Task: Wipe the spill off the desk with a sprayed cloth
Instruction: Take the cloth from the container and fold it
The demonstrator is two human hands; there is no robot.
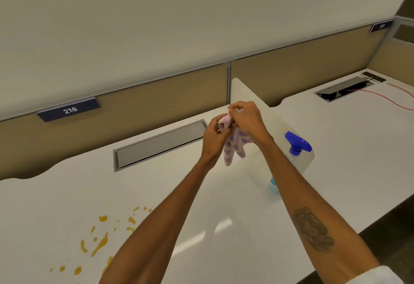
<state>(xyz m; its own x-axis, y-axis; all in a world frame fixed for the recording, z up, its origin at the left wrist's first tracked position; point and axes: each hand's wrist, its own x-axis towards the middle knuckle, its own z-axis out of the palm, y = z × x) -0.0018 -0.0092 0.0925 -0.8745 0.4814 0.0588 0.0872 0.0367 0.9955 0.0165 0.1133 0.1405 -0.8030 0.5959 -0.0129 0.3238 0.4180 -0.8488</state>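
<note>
A pink and purple striped cloth [233, 147] hangs bunched above the white desk [67, 194], held by both hands at its top. My left hand [212, 140] pinches its left edge and my right hand [246, 120] grips it from above. An orange-yellow spill [98, 243] lies splattered on the desk at the near left, partly hidden by my left forearm. A spray bottle [295, 149] with a blue trigger head stands to the right of the cloth, its lower part behind my right forearm.
A grey cable hatch [161, 145] is set into the desk behind the hands. A white divider panel [244, 91] separates this desk from the neighbouring one, which has an open hatch [345, 89] and a red cable [380, 100]. A sign reads 216 [70, 110].
</note>
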